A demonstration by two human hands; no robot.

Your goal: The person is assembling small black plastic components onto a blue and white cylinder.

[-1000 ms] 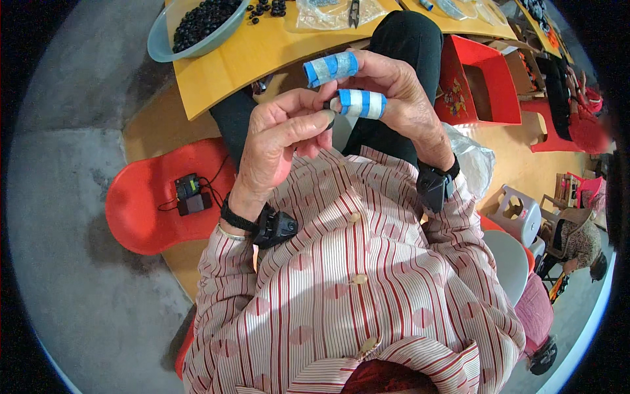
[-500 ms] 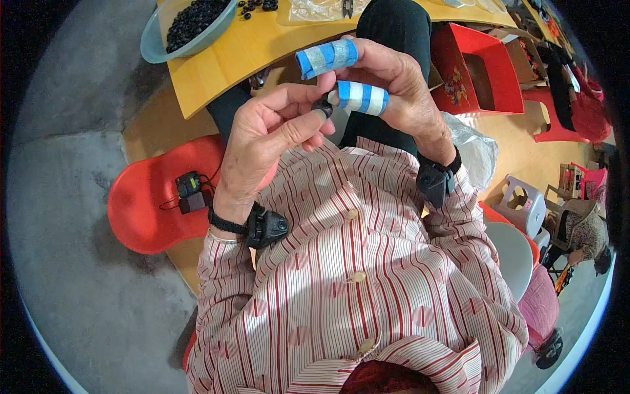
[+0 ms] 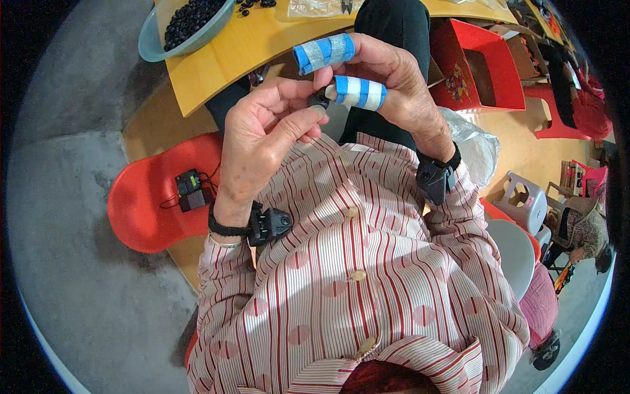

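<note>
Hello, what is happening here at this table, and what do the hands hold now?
A seated person in a striped shirt holds both hands up close to the chest. The left hand and the right hand, which has two fingers wrapped in blue and white tape, pinch a small dark part between them. On the yellow table stands a bowl of similar dark pieces.

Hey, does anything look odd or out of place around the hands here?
Two fingers of the right hand are wrapped in blue and white tape, which stands out. Both hands pinch a small dark part. A few dark pieces lie loose on the table beside the bowl.
</note>
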